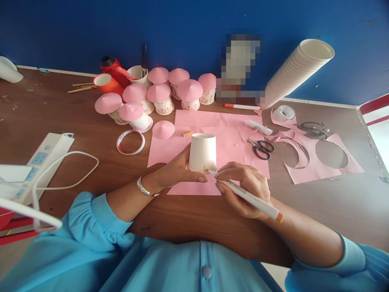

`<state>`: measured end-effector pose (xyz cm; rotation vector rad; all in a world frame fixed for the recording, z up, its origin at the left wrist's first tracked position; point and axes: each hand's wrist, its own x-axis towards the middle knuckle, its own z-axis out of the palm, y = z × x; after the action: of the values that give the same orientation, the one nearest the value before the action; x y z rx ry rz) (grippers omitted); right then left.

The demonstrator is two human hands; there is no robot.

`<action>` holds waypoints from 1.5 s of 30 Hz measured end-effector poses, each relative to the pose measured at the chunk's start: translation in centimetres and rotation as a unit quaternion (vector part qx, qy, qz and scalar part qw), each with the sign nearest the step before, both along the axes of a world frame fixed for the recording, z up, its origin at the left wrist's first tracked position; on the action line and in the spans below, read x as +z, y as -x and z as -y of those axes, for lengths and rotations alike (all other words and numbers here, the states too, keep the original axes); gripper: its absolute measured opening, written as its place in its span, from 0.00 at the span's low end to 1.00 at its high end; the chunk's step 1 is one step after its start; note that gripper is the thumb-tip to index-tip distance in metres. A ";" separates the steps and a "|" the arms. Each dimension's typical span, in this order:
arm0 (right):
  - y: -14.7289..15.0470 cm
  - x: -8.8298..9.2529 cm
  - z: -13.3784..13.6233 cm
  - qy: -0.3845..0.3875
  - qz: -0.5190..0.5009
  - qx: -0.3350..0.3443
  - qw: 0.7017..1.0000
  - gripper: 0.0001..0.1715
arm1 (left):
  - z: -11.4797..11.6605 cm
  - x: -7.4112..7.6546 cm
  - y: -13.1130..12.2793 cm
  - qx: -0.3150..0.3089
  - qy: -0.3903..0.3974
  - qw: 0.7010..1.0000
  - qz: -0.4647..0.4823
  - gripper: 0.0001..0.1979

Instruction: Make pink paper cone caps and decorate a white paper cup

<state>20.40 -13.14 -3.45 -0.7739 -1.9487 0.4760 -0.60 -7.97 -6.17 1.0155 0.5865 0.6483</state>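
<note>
A white paper cup [203, 150] is upside down above the pink paper, and my left hand [179, 168] grips it from the left side. Short yellow-orange strokes show near the cup's lower rim. My right hand [246, 188] is closed around a white marker [253, 200] with an orange end. The marker's tip touches or nearly touches the cup beside those strokes. An orange marker cap [187, 133] lies on the pink paper [164, 150] behind the cup. Left of it rests a loose pink paper cone [163, 129].
Several decorated cups with pink cone tops [160, 94] stand at the back left. A tall stack of paper cups [299, 71] leans at the back right. Scissors [261, 149], a glue stick [258, 127], a tape roll [130, 142], paper scraps [322, 162] and a power strip [42, 162] lie around.
</note>
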 end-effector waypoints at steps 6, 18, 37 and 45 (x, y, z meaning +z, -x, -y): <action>0.0 0.1 -0.1 -0.003 0.005 -0.002 1.000 0.07 | 0.0 -0.1 0.0 -0.005 -0.007 1.000 0.004 0.38; -0.1 0.2 0.0 0.004 -0.005 -0.005 1.000 0.08 | 0.0 -0.3 0.3 -0.010 -0.004 1.000 -0.003 0.40; -0.2 0.8 -0.1 0.042 -0.034 -0.038 0.998 0.07 | -0.1 0.4 0.1 0.007 0.012 1.000 0.026 0.34; -0.3 0.9 0.0 0.049 -0.034 -0.044 0.997 0.07 | -0.2 0.1 0.2 0.002 0.009 0.999 0.038 0.29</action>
<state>20.70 -13.11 -2.59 -0.8910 -1.8308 0.5398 -0.80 -7.80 -6.09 0.9700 0.5269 0.6804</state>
